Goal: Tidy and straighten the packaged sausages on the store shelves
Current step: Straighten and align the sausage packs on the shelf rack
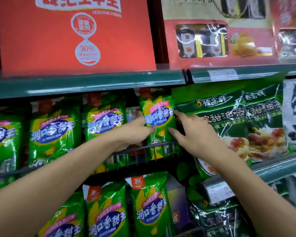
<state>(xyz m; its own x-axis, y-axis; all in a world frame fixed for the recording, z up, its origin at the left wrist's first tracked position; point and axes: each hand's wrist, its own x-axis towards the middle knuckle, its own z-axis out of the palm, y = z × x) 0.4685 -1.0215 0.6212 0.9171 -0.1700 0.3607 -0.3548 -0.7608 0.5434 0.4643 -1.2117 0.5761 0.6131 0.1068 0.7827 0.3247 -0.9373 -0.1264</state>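
A green sausage pack (158, 115) with a blue oval label stands upright at the right end of the middle shelf row. My left hand (135, 132) grips its left edge, thumb across the front. My right hand (190, 132) holds its right edge, fingers behind and thumb in front. More packs of the same kind stand to the left (102, 117) (53, 130). Further such packs (149, 207) fill the shelf below.
A black wire rail (143, 149) runs along the front of the middle shelf. Large dark green food bags (237, 124) crowd the right side. Red gift boxes (75, 35) sit on the green top shelf (85, 82). A small purple box (176, 202) stands on the lower shelf.
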